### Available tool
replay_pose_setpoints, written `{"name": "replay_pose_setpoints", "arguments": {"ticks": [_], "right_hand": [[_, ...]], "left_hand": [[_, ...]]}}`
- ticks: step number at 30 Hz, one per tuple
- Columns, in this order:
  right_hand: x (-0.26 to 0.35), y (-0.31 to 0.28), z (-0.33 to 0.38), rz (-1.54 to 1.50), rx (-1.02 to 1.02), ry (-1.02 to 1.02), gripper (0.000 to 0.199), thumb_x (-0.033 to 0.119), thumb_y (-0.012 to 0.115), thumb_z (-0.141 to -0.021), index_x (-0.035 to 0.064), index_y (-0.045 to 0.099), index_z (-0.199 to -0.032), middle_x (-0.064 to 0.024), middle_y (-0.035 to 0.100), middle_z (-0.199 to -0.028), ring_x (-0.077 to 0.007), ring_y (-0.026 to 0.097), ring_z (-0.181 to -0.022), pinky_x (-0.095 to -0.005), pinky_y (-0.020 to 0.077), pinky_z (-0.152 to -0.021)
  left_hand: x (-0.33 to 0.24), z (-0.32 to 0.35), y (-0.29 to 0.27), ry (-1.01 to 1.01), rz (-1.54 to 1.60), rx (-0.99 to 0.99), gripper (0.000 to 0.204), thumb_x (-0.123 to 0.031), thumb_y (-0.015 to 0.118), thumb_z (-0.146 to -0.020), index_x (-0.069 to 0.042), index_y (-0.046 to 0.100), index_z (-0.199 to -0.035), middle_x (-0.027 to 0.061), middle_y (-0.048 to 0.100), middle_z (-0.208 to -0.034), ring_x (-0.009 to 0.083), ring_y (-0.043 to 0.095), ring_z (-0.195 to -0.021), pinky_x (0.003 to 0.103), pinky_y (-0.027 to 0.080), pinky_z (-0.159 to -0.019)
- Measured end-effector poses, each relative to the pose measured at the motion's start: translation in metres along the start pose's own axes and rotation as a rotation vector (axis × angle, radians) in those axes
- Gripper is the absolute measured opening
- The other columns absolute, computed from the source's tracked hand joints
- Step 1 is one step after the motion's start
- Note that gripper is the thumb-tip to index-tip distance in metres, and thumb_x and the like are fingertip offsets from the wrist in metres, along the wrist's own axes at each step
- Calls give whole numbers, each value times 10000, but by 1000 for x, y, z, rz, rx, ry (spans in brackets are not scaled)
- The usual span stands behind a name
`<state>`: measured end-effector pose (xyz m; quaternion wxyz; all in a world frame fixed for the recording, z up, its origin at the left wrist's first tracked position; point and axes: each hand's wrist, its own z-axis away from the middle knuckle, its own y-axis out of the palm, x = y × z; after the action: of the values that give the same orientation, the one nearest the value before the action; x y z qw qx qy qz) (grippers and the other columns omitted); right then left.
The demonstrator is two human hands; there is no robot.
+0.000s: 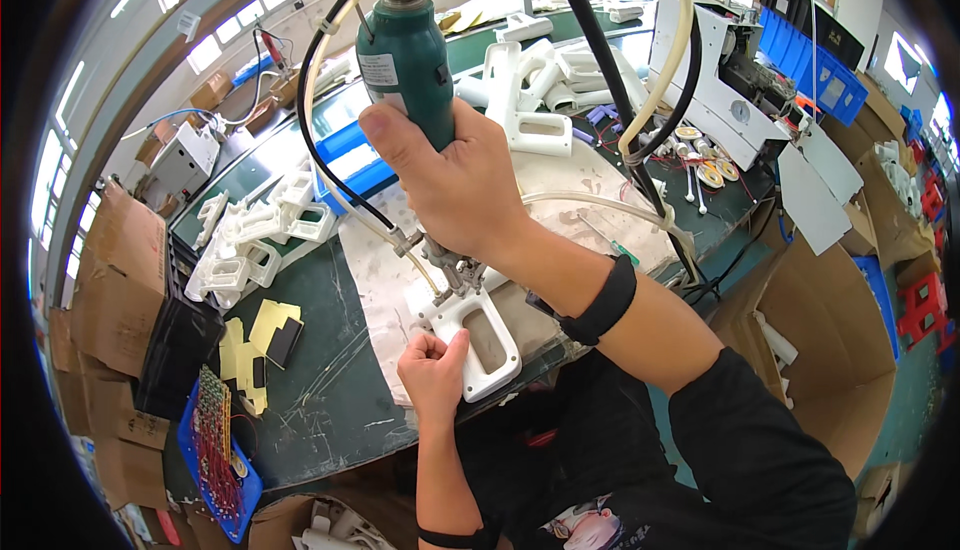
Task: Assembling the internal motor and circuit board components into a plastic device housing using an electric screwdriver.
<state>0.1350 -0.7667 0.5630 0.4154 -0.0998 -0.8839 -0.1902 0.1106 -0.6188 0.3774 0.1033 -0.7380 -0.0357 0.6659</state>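
My right hand (455, 175) is wrapped round the green body of an electric screwdriver (412, 50), which hangs upright with a black cable and pale hoses beside it. Its metal nose (460, 275) points down over the upper end of a white plastic handle housing (489, 384); whether the bit touches a screw I cannot tell. Closed at the housing's left edge, my left hand (433, 375) pinches it with thumb and fingers against the work surface. The housing has a long oval opening and small holes at its corners.
Stained sheeting (375, 265) covers part of the green bench (330, 390). White plastic parts (250, 240) are piled left, with more behind. A small green-handled screwdriver (622, 250) lies right of my forearm. A blue tray (235, 520) holds wired boards. Cardboard boxes (850, 350) flank the bench.
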Motion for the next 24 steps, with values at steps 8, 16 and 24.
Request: {"name": "replay_pose_setpoints", "arguments": {"ticks": [8,16,24], "right_hand": [[13,-6,0,-50,-58,-55,374,393,705,-873,21,671,-891,20,593,-656,-45,489,-604,-243,417,-544],[53,7,-8,-167,-16,-110,494,517,679,-858,43,554,-800,3,494,-512,-60,470,-429,-221,368,-419],[43,40,-10,-222,-10,-118,484,499,688,-858,58,531,-735,15,489,-522,-54,460,-420,-224,360,-402]], "left_hand": [[-2,0,0,-1,-13,-1,345,-132,791,-763,-32,495,-617,-67,416,-536,17,343,-513,224,261,-454],[-29,-1,2,204,-44,6,203,-126,754,-801,26,620,-793,-60,347,-551,43,321,-526,248,270,-482],[-25,-3,-13,-120,269,12,132,-96,648,-873,34,649,-857,-21,480,-594,41,384,-505,227,290,-457]]}}
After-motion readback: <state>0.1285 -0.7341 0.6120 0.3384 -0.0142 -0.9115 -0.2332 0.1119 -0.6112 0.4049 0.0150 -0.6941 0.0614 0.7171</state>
